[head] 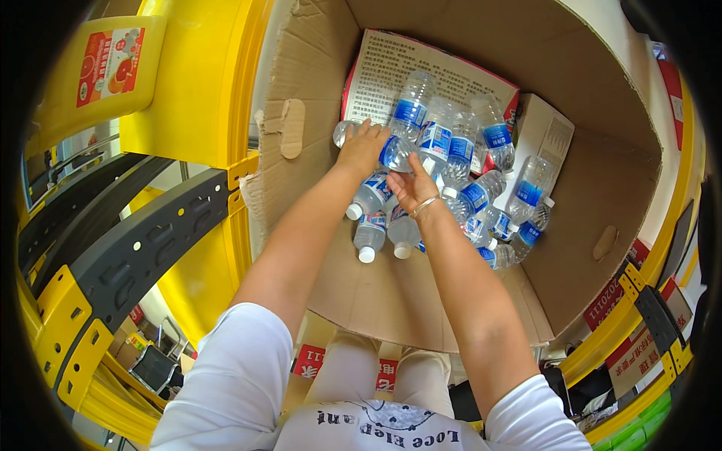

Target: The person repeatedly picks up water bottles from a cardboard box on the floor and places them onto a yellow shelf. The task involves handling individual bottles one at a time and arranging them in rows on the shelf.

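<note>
My left hand (364, 147) lies over a clear plastic bottle (399, 153) with a blue label, its fingers wrapped across the middle. The bottle rests on its side on top of other bottles, base to the left and neck to the right. At the neck end is my right hand (414, 186), thumb against the bottle's shoulder and fingers curled below it. Both arms reach into a large cardboard box (389, 304). Several similar bottles with white caps lie about, among them one (368, 237) below my hands and another (529, 191) to the right.
Inside the box, a printed carton (378, 73) leans at the back and a plain carton (544, 127) stands at the right. Yellow-and-black racking (152, 248) rises close on the left, with a yellow jug (113, 62) above. A yellow rail (603, 349) curves along the right.
</note>
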Motion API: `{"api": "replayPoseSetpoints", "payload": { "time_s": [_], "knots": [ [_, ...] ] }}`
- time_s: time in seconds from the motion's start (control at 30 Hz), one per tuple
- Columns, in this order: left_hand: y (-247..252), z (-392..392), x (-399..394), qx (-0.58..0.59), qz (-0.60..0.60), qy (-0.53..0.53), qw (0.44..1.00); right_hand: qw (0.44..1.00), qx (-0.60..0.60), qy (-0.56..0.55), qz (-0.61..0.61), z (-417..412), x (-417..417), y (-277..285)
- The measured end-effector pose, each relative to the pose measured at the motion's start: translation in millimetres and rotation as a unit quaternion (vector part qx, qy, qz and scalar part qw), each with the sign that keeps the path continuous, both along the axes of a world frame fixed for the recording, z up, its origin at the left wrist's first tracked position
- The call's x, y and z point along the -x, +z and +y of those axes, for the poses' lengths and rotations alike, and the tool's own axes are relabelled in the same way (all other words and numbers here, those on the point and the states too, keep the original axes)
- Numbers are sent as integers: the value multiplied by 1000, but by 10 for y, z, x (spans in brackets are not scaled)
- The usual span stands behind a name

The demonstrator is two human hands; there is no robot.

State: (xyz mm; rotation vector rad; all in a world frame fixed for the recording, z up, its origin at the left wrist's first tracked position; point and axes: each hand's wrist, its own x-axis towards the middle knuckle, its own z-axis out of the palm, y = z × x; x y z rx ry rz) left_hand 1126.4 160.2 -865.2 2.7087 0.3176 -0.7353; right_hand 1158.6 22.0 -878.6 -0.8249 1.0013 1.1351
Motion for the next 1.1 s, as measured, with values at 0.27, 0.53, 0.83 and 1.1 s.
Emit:
{"api": "replayPoseSetpoints", "payload": {
  "time_s": [0.27,0.53,0.83,1.1],
  "knots": [
    [724,-459,574,108,-54,66,990,991,76,86,-70,-519,399,858],
    [2143,-922,840,102,-141,134,976,982,89,110,-125,-838,412,2455],
    [4406,-1151,1021,125,-253,336,898,904,-89,189,-372,-905,303,4655],
    [6169,-1493,1466,440,-403,468,652,578,-290,247,-722,-1149,504,6071]
  ]
}}
